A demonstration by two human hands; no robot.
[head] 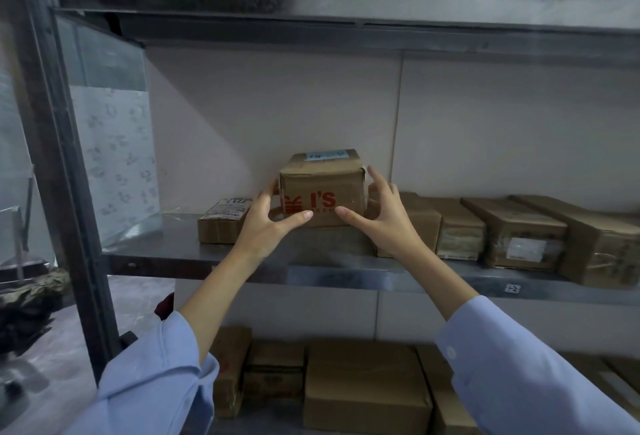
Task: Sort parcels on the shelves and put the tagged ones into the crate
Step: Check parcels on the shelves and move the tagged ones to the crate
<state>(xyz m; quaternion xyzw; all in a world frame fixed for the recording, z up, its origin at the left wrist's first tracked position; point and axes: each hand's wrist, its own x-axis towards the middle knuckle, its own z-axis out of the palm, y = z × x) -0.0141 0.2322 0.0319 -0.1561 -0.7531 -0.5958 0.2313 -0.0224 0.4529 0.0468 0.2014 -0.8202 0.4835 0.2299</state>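
I hold a brown box (323, 189) with both hands, in front of the middle shelf (156, 240). My left hand (266, 220) is on the left side of the box. Its fingers (265, 197) curl round that side and the thumb presses on the front. My right hand (384, 216) is on the right side. One of its fingers (374, 175) reaches up to the top corner and its thumb lies on the front, under the red letters. There is a pale label (325, 155) on top of the box. I cannot tell if the box sits on something or is in the air.

A small box with a white label (225, 220) lies on the shelf just to the left. A row of brown boxes (512, 234) lies to the right. More boxes (367, 382) stand on the shelf below. My sleeves (519, 365) are light blue.
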